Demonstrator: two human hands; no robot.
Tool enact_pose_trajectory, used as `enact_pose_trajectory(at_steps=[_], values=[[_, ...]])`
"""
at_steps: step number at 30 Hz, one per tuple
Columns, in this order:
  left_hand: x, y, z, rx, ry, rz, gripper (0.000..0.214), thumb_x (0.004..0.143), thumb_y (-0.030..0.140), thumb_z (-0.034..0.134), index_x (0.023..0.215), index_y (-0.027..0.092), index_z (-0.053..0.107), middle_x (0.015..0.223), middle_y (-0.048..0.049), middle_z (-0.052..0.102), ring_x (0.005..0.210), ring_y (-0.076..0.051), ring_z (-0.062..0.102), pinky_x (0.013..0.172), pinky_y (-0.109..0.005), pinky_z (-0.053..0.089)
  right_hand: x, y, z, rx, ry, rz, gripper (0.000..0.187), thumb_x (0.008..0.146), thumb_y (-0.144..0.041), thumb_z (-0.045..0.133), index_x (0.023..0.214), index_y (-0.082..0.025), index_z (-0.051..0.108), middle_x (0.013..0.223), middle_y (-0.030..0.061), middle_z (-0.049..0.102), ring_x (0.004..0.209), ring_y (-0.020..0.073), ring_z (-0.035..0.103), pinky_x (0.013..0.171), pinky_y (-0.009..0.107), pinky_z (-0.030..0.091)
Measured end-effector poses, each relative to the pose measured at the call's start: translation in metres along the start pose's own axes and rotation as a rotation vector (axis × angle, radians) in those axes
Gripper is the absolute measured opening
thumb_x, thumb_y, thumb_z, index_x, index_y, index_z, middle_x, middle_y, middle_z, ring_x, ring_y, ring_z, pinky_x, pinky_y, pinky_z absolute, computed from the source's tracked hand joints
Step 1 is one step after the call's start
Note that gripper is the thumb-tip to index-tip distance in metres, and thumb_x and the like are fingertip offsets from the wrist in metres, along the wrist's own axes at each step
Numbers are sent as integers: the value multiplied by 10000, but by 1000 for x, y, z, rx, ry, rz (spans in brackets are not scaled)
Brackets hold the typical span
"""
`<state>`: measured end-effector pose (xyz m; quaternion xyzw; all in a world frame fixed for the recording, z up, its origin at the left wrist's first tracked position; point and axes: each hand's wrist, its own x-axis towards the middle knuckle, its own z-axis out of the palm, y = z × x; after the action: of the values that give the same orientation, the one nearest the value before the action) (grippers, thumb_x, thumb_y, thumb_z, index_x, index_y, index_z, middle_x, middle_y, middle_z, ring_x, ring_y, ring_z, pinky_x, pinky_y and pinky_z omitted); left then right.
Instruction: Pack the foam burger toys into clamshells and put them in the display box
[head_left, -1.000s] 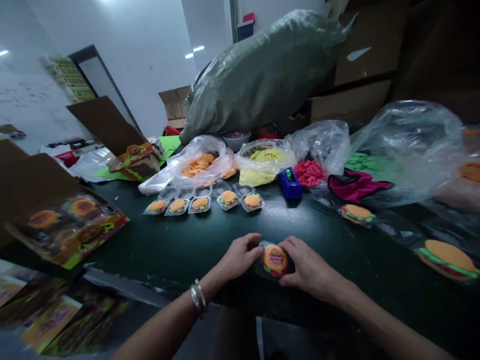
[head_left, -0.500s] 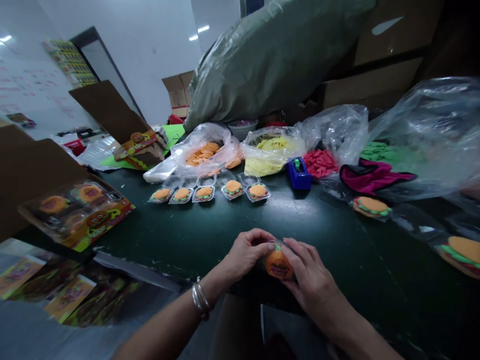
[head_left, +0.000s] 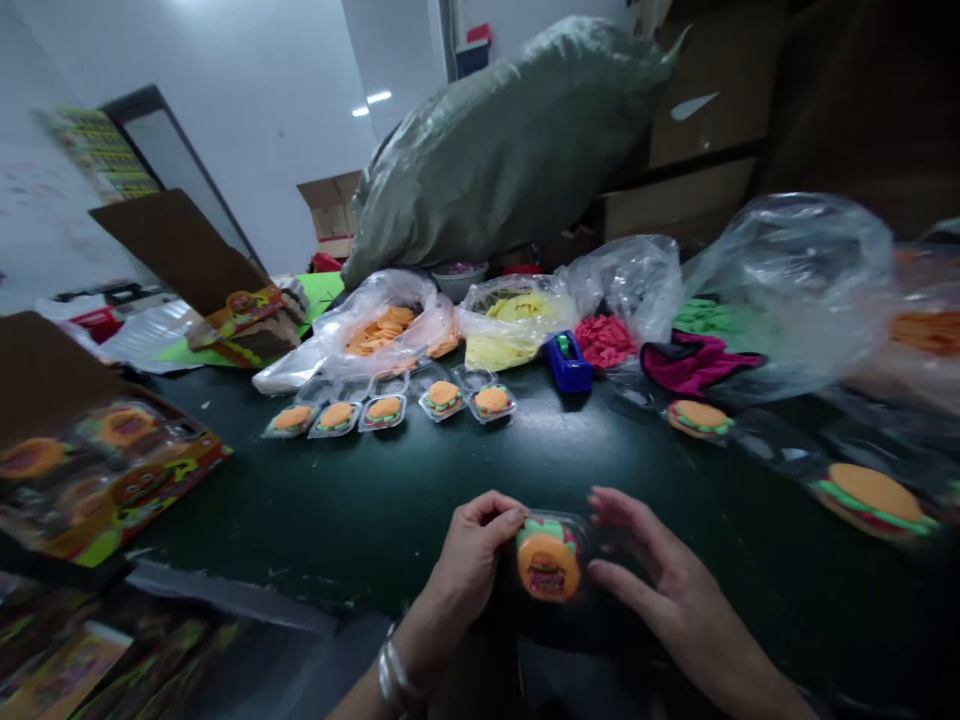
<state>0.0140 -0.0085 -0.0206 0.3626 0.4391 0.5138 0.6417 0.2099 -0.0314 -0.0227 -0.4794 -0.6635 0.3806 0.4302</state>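
Observation:
A clear plastic box with a toy burger (head_left: 549, 568) inside is tilted up near the table's front edge, its printed orange bun facing me. My left hand (head_left: 474, 545) pinches the box at its left side between thumb and fingers. To the right of it, my right hand (head_left: 660, 570) is open, thumb and fingers apart, close to the box but not around it. Farther back stands a row of several open clear boxes, each with a burger, such as the rightmost boxed burger (head_left: 493, 401).
A display carton (head_left: 142, 490) of packed burgers stands at left. Behind the row are bags of orange pieces (head_left: 381, 330), yellow pieces (head_left: 517, 307), red pieces (head_left: 602, 342) and green pieces (head_left: 709, 317), plus a blue tape dispenser (head_left: 568, 362). More burgers (head_left: 874, 497) lie at right.
My right hand has let go of the boxed burger and opened away to the right. The left hand still holds the box, now showing more of its front. The camera view has shifted.

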Motion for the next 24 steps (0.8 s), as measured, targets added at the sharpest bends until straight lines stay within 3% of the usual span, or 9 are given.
enact_pose_trajectory(at_steps=[2, 4, 9, 12, 15, 18, 20, 24], values=[[-23, -7, 2, 24, -22, 28, 200, 701, 309, 754, 669, 137, 657, 668, 15, 552, 627, -102, 485, 621, -223, 389, -26, -8, -4, 176, 42, 154, 227, 840, -382, 623, 1025, -249, 609, 917, 25, 652, 829, 199, 636, 719, 291, 550], [-50, -13, 3, 121, -47, 56, 201, 723, 328, 746, 672, 142, 691, 695, 8, 546, 656, -107, 488, 640, -219, 393, -55, -16, 1, 292, 48, 232, 167, 826, -396, 645, 842, -231, 624, 752, -11, 591, 695, 161, 583, 619, 233, 505], [-115, -37, -3, 313, -77, -71, 188, 786, 343, 694, 723, 171, 736, 721, -11, 574, 705, -130, 512, 679, -225, 401, -120, -21, 25, 400, 150, 376, 159, 819, -358, 661, 748, -216, 658, 735, -3, 578, 685, 157, 542, 612, 222, 453], [-137, -57, -4, 275, 9, -192, 197, 775, 346, 691, 691, 168, 703, 718, 4, 547, 676, -120, 494, 646, -219, 396, -149, -9, 39, 479, 151, 532, 172, 805, -374, 689, 757, -211, 667, 730, -4, 592, 679, 151, 537, 613, 217, 447], [-132, -71, 3, 314, 77, -283, 202, 735, 329, 693, 643, 150, 672, 684, 7, 539, 653, -121, 476, 615, -221, 380, -163, 9, 50, 691, 192, 688, 223, 738, -403, 759, 760, -204, 660, 693, -15, 594, 617, 133, 524, 563, 214, 445], [-108, -71, 10, 306, 32, -391, 181, 689, 312, 697, 667, 133, 683, 645, 1, 567, 624, -122, 472, 594, -227, 366, -160, 23, 53, 910, 341, 798, 289, 648, -400, 829, 780, -213, 653, 704, -20, 624, 605, 139, 560, 551, 230, 478], [-98, -66, 10, 244, -4, -384, 225, 699, 343, 690, 767, 130, 714, 673, -7, 600, 631, -124, 489, 611, -231, 378, -156, 27, 49, 953, 439, 819, 313, 622, -385, 848, 805, -225, 650, 740, -17, 648, 634, 154, 596, 562, 244, 503], [-115, -61, 6, 256, -44, -317, 272, 718, 344, 697, 901, 145, 723, 754, -15, 637, 713, -137, 527, 686, -235, 407, -158, 25, 38, 944, 548, 803, 322, 632, -374, 846, 840, -242, 638, 777, -17, 665, 654, 164, 629, 580, 262, 534]])
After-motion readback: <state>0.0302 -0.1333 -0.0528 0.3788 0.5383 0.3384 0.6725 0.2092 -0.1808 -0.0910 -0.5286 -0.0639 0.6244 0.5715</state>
